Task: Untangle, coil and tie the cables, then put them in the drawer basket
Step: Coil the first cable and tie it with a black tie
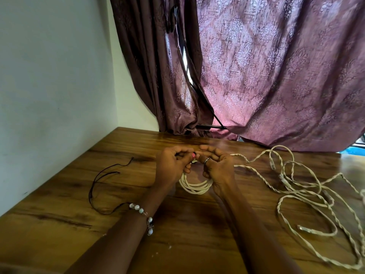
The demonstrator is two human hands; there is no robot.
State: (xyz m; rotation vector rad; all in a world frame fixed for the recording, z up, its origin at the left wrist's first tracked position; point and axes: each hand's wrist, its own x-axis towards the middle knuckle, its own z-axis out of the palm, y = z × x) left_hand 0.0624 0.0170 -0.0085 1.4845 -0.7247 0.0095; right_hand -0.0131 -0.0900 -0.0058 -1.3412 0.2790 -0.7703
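A coiled white cable hangs between my two hands above the middle of the wooden table. My left hand grips the coil's upper left side with curled fingers. My right hand, with a ring on one finger, holds the upper right side. A small dark tie is pinched where the fingertips meet; how it sits is hidden. To the right, several twisted white cables lie tangled on the table, with connectors showing among them.
Thin dark strings lie on the table's left part. A white wall stands to the left and a purple patterned curtain hangs behind the table's far edge. No drawer basket is in view.
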